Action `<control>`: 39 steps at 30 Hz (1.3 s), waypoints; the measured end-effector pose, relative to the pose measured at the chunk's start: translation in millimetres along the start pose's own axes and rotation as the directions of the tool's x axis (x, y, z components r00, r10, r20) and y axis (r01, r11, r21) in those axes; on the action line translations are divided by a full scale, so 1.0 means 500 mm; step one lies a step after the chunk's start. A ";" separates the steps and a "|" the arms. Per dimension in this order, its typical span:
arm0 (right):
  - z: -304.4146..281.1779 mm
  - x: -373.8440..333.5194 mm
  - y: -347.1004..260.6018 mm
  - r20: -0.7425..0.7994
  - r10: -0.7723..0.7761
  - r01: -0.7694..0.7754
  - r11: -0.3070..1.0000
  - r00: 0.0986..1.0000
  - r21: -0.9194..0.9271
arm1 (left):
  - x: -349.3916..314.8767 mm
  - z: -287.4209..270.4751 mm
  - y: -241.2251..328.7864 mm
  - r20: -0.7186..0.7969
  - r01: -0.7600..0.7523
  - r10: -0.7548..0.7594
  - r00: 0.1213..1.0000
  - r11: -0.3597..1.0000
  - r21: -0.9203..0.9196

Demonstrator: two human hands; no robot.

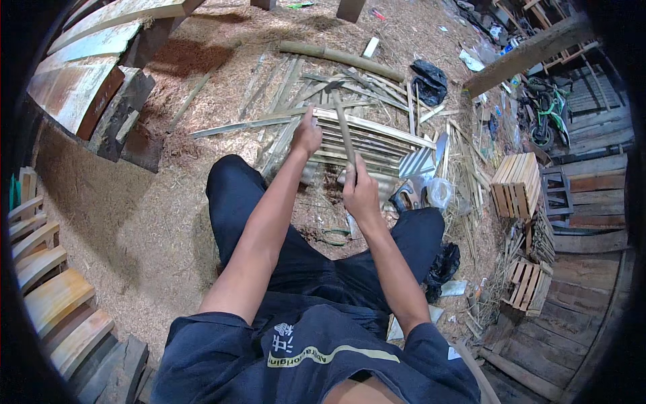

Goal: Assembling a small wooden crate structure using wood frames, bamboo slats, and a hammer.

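Note:
In front of my knees lies a slatted wooden crate or panel [377, 132], its thin pale slats running side by side. My right hand [362, 192] is wrapped round the lower end of a hammer [345, 128], whose wooden handle slants up over the slats. The dark hammer head is raised near the far edge of the panel. At the panel's left end is my left hand [307, 137], closed with thumb and finger together at the top slat. Whatever it pinches, if anything, is too small to make out.
Loose wood strips [276, 101] and a bamboo pole [343, 59] lie beyond. A black plastic bag [428, 82], a clear bag [439, 193] and finished-looking slatted crates [513, 187] are on the right. Stacked planks [81, 87] stand left. A green bicycle [555, 114] leans far right.

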State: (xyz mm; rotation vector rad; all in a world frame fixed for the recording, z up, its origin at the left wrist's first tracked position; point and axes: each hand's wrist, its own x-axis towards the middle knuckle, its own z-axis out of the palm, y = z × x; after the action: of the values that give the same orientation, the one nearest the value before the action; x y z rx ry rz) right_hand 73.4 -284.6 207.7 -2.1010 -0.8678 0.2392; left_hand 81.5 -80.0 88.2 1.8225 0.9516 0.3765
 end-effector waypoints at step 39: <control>-0.013 0.020 0.000 -0.025 0.077 -0.073 0.988 0.997 0.135 | -0.006 -0.004 0.010 0.024 0.041 -0.042 0.999 0.999 0.035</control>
State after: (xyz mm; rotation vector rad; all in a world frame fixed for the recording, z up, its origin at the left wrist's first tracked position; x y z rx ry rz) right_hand 83.7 -282.2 213.0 -2.0086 -0.7349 0.2966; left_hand 80.5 -81.7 93.8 1.8320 0.9825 0.3131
